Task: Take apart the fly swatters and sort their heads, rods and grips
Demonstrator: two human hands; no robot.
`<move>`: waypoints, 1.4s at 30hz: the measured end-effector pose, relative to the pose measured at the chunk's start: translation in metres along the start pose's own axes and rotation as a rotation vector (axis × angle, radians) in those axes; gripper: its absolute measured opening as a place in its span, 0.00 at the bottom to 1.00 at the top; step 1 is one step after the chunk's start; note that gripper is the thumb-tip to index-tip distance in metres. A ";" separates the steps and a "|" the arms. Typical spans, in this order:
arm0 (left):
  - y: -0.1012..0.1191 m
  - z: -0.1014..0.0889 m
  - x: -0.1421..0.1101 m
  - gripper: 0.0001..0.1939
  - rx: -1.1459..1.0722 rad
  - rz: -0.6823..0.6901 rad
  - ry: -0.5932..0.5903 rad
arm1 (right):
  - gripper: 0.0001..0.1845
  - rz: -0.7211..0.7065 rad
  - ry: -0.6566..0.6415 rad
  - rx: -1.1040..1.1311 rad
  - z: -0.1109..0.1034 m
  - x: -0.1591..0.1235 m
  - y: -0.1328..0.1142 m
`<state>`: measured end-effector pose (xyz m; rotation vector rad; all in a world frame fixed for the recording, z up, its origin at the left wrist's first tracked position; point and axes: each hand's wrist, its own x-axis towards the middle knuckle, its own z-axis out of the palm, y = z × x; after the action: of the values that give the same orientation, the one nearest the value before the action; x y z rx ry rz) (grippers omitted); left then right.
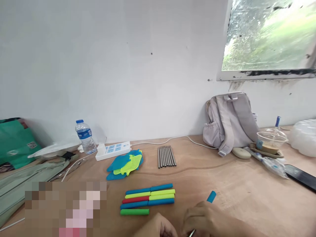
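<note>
My right hand (pixel 203 217) is closed round a blue fly-swatter handle (pixel 211 196), whose end sticks out above the knuckles. A short length of metal rod (pixel 192 233) shows below the same hand; whether it is joined to the handle is hidden. My left hand (pixel 159 227) has its fingers curled, cut by the bottom edge, and what it holds cannot be made out. Beyond the hands lie blue, yellow and red handles (pixel 161 201) in rows, with a green handle (pixel 134 212) nearest. Several metal rods (pixel 167 156) lie side by side. Mesh swatter heads (pixel 128 164) are stacked to their left.
At the back stand a water bottle (pixel 85 136), a power strip (pixel 113 150) and a backpack (pixel 229 121). On the right are a drink cup (pixel 270 141) and a phone (pixel 301 177). Left lie a green bag (pixel 18 143) and grey-green fabric (pixel 32 182); a blurred patch covers the lower left.
</note>
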<state>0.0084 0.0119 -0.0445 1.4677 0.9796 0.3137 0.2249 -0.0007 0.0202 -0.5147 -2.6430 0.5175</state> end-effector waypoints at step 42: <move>0.031 -0.008 -0.026 0.08 0.842 0.344 0.617 | 0.15 0.321 0.323 -0.300 0.005 0.056 0.167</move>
<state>-0.0007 0.0032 -0.0056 2.3979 1.4457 0.6844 0.2208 0.1655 -0.0376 -1.0321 -2.3435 0.1083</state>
